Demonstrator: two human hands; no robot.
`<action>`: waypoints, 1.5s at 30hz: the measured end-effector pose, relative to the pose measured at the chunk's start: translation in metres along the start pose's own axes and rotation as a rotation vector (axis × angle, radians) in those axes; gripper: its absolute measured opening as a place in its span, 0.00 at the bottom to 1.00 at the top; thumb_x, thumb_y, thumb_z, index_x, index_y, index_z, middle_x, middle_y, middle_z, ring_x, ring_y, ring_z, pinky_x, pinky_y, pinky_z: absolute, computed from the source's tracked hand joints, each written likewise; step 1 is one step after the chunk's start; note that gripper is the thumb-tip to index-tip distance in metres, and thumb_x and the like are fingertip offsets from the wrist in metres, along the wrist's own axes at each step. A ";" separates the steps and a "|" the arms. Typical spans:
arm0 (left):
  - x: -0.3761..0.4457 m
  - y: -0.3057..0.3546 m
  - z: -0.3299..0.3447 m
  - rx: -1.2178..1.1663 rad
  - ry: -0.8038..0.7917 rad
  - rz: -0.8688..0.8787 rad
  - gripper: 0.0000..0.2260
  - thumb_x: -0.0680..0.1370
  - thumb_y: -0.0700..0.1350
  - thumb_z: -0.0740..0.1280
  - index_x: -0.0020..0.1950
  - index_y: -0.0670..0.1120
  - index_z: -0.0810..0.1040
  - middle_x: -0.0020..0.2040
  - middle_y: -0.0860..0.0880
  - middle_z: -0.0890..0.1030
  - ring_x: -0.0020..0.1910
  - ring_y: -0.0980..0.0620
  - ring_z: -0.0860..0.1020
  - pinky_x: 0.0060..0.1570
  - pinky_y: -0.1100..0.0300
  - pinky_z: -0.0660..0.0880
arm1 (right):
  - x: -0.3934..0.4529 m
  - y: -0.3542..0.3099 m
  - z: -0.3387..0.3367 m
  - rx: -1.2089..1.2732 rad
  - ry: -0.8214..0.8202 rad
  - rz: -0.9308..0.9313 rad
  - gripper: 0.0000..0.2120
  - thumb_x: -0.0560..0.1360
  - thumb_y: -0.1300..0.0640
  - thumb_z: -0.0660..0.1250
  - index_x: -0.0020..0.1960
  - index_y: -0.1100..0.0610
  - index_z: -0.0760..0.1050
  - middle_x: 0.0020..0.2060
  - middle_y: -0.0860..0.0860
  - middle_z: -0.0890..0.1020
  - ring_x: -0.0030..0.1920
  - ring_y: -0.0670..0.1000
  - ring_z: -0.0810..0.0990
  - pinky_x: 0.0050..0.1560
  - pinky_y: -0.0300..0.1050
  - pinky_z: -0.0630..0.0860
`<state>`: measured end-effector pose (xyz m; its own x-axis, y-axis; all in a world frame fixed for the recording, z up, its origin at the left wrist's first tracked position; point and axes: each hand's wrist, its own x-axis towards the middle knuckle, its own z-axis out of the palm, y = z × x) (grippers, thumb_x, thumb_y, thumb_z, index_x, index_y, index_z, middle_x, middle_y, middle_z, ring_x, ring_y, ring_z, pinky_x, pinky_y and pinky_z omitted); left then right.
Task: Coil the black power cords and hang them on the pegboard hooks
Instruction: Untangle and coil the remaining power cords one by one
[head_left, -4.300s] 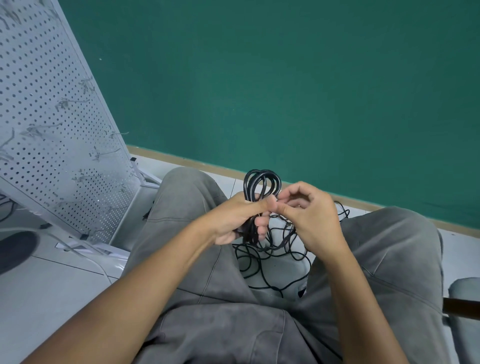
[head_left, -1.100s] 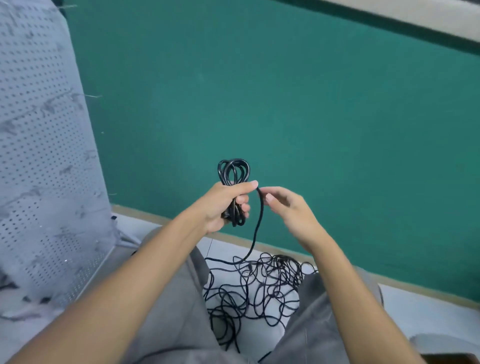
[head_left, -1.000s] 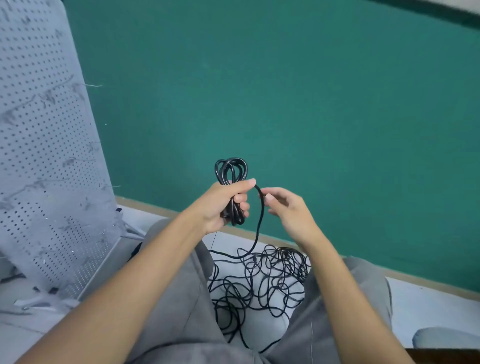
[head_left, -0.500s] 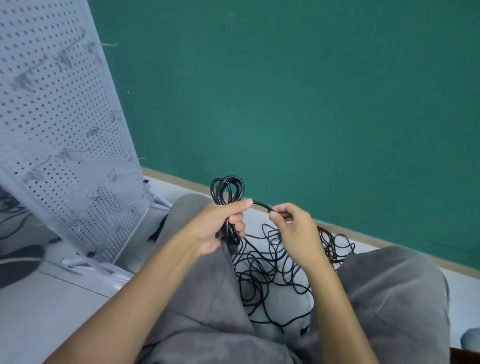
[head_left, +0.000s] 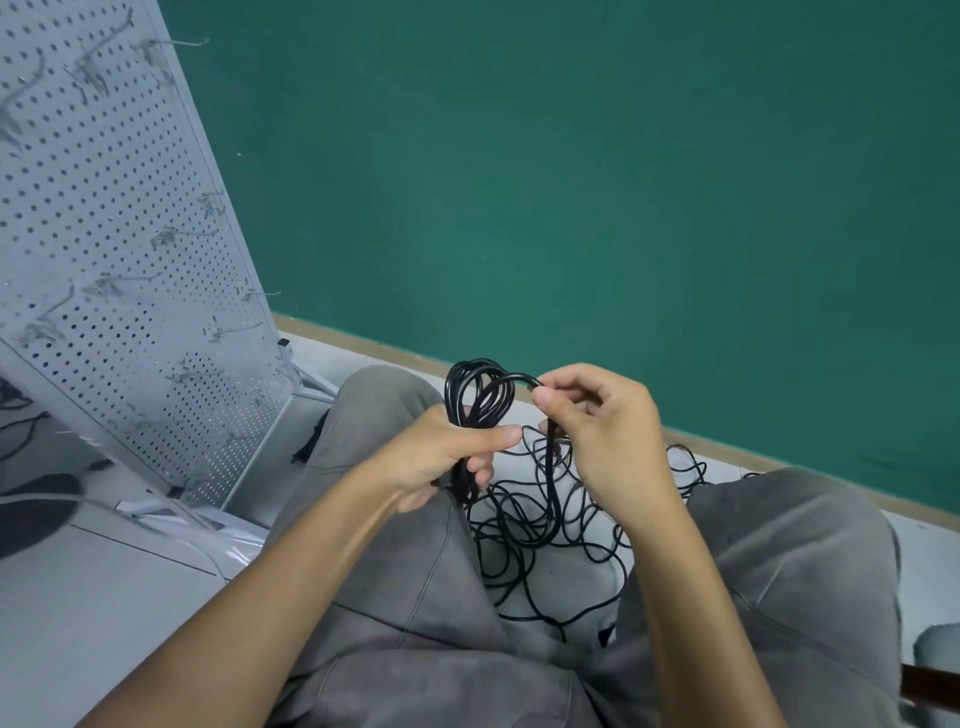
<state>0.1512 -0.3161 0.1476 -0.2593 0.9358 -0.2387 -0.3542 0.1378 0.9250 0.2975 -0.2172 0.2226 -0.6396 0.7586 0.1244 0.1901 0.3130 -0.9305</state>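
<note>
My left hand (head_left: 447, 457) grips a bundle of several black cord loops (head_left: 475, 389) that stick up above its fingers. My right hand (head_left: 602, 421) pinches the free strand of the same black power cord (head_left: 550, 467) just right of the bundle, bent over into a new loop. The rest of the cord lies as a loose tangle (head_left: 540, 530) on the white floor between my knees. The white pegboard (head_left: 104, 249) with its wire hooks (head_left: 182, 236) leans at the left, out of reach of both hands.
My grey-trousered knees (head_left: 779, 561) flank the tangle. A green wall (head_left: 571, 182) with a tan skirting rises behind. The pegboard's metal base (head_left: 249, 467) sits on the floor at left, with dark cables (head_left: 21, 415) behind the board.
The view has tilted down from the wall towards my lap. My right hand has brought the free strand up and over beside the bundle, forming a further loop; my left hand keeps its hold.
</note>
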 end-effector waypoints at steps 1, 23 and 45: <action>0.000 -0.001 0.001 -0.025 -0.013 0.006 0.16 0.69 0.50 0.80 0.39 0.46 0.74 0.27 0.48 0.67 0.28 0.49 0.70 0.35 0.56 0.72 | 0.000 -0.002 0.001 0.005 -0.001 0.002 0.09 0.76 0.62 0.74 0.41 0.50 0.81 0.32 0.42 0.82 0.32 0.42 0.78 0.39 0.32 0.75; -0.003 -0.004 0.012 -0.039 -0.134 0.059 0.25 0.76 0.47 0.74 0.73 0.43 0.76 0.69 0.38 0.78 0.66 0.39 0.78 0.64 0.49 0.78 | -0.002 0.001 0.028 -0.069 0.196 0.154 0.09 0.70 0.53 0.81 0.37 0.51 0.82 0.29 0.43 0.82 0.30 0.50 0.82 0.36 0.56 0.83; 0.030 0.027 0.000 -1.040 0.389 0.043 0.18 0.84 0.50 0.65 0.36 0.46 0.70 0.29 0.53 0.70 0.28 0.55 0.73 0.47 0.56 0.77 | -0.025 0.049 0.053 -0.061 -0.473 0.377 0.50 0.70 0.20 0.35 0.58 0.53 0.82 0.51 0.42 0.84 0.50 0.29 0.77 0.60 0.40 0.70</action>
<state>0.1339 -0.2848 0.1653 -0.4892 0.7427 -0.4573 -0.8719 -0.4021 0.2797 0.2836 -0.2512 0.1558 -0.7790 0.4913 -0.3896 0.5012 0.1145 -0.8577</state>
